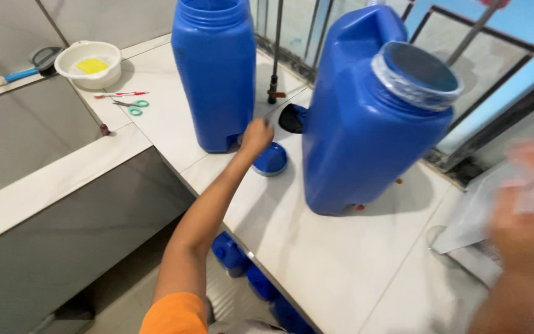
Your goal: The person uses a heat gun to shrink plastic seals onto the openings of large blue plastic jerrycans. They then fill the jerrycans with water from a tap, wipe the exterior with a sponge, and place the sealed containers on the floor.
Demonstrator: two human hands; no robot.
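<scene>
The white tiled counter carries two tall blue jugs and. A blue lid lies between them at twelve o'clock from me. My left hand curls closed at its rim. My right hand, at three o'clock, is blurred; I cannot tell its fingers' state.

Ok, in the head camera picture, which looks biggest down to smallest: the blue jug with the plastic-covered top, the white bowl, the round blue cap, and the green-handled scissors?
1. Blue jug, by far the largest, though it is also nearest the camera.
2. White bowl.
3. Round blue cap and green-handled scissors: they look about alike, and the scissors lie farther away, so no ranking between them.
</scene>
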